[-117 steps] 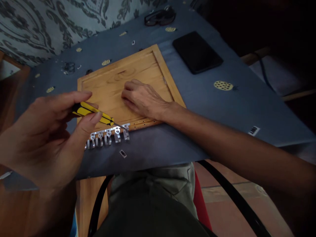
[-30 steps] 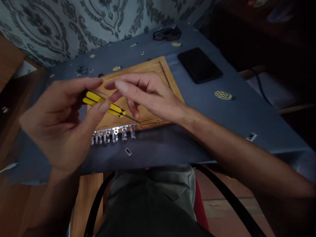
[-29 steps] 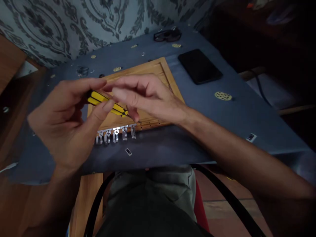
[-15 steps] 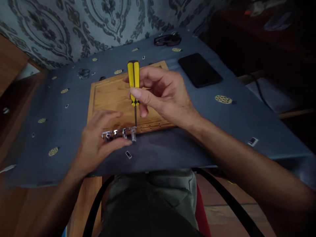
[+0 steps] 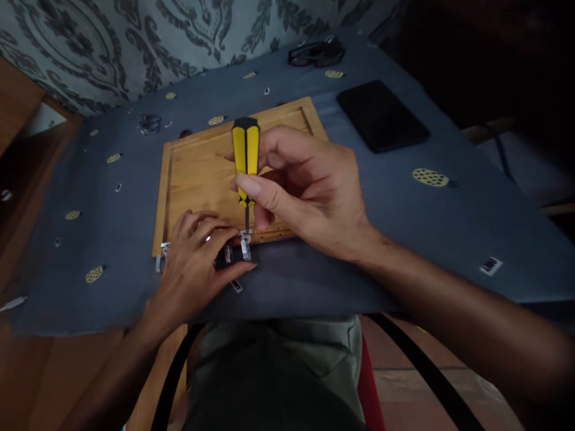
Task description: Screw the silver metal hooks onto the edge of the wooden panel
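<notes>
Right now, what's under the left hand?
The metal hook strip, along the near edge of the wooden board. It shows on both sides of the left hand; its middle is covered.

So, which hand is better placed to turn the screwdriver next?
Probably the right hand: it holds the yellow screwdriver nearly upright, tip down at the rightmost metal hook. The left hand is off it, at the near edge of the wooden board.

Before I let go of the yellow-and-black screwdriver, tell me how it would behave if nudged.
Nearly upright with its thin shaft downward, the screwdriver would likely tip without your right hand. Its ridged handle looks grippy, so it probably won't slip easily. Laid flat, those ridges may limit rolling.
</notes>
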A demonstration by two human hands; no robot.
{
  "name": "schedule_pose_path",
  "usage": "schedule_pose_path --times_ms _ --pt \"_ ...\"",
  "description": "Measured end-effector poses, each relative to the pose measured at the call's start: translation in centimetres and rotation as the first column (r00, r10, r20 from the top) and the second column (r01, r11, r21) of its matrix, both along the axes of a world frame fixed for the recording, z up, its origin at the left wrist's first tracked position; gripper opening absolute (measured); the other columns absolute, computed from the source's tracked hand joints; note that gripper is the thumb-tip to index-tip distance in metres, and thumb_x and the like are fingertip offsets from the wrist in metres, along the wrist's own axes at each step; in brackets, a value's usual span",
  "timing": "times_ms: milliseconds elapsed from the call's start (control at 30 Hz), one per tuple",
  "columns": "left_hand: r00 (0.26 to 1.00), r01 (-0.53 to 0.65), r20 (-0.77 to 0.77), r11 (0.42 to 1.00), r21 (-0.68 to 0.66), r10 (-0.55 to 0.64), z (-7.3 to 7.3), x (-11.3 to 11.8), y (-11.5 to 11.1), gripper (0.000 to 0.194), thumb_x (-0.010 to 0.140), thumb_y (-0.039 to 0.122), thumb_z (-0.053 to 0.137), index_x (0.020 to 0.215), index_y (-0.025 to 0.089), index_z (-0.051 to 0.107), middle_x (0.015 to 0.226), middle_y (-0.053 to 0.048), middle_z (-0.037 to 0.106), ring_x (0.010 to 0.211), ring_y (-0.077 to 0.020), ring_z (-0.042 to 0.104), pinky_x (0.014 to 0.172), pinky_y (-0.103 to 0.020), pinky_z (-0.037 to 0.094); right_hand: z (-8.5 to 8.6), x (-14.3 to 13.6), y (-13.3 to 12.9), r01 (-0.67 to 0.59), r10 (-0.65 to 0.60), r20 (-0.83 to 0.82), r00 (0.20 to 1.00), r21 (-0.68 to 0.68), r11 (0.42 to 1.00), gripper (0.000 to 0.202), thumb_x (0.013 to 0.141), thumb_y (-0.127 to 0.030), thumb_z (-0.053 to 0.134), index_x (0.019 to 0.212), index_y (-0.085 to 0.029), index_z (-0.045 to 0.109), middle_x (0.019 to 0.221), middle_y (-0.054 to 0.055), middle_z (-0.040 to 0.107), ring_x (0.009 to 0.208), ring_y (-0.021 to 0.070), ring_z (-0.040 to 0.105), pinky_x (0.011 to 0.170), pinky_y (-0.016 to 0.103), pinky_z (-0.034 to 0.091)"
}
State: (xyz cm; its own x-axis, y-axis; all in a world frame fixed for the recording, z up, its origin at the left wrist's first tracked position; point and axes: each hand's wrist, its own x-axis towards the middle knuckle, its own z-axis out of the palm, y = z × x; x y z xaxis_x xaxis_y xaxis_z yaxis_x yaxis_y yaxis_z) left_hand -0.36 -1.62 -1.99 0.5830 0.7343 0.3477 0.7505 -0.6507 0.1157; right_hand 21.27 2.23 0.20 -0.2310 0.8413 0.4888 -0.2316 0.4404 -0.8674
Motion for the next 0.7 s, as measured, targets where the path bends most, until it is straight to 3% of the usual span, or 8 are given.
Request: schedule_pose_path --times_ms 333,533,700 --pt "0.999 -0.013 0.037 0.999 -0.030 0.014 -0.2 0.1 0.0 0.040 0.091 0.055 0.075 0.114 0.023 0.068 0.112 -0.009 0.073 0.117 -0.0337 0.062 0.103 -0.056 0.052 -0.7 -0.2 -0.3 -0.044 0.048 0.060 0.997 -0.078 0.996 0.029 0.096 -0.051 0.071 0.094 -0.023 0.063 0.094 0.000 0.064 0.067 0.0089 0.059 0.050 0.020 0.051" --pt "0.999 -0.010 0.040 1.000 -0.027 0.011 -0.1 0.1 0.0 0.040 0.091 0.054 0.076 0.115 0.024 0.069 0.114 -0.008 0.073 0.116 -0.0330 0.062 0.102 -0.055 0.052 -1.1 -0.3 -0.2 -0.054 0.061 0.089 0.994 -0.080 0.995 0.028 0.096 -0.052 0.070 0.096 -0.025 0.061 0.094 0.000 0.062 0.071 0.0099 0.059 0.053 0.020 0.050" --pt "0.998 0.000 0.064 1.000 -0.012 0.001 -0.2 0.1 0.1 0.037 0.093 0.056 0.072 0.115 0.027 0.069 0.113 -0.007 0.073 0.113 -0.0309 0.063 0.100 -0.053 0.053 -1.0 -0.3 -0.2 -0.053 0.060 0.093 0.994 -0.079 0.995 0.019 0.098 -0.042 0.068 0.096 -0.025 0.060 0.094 -0.001 0.060 0.067 0.0082 0.057 0.051 0.019 0.048"
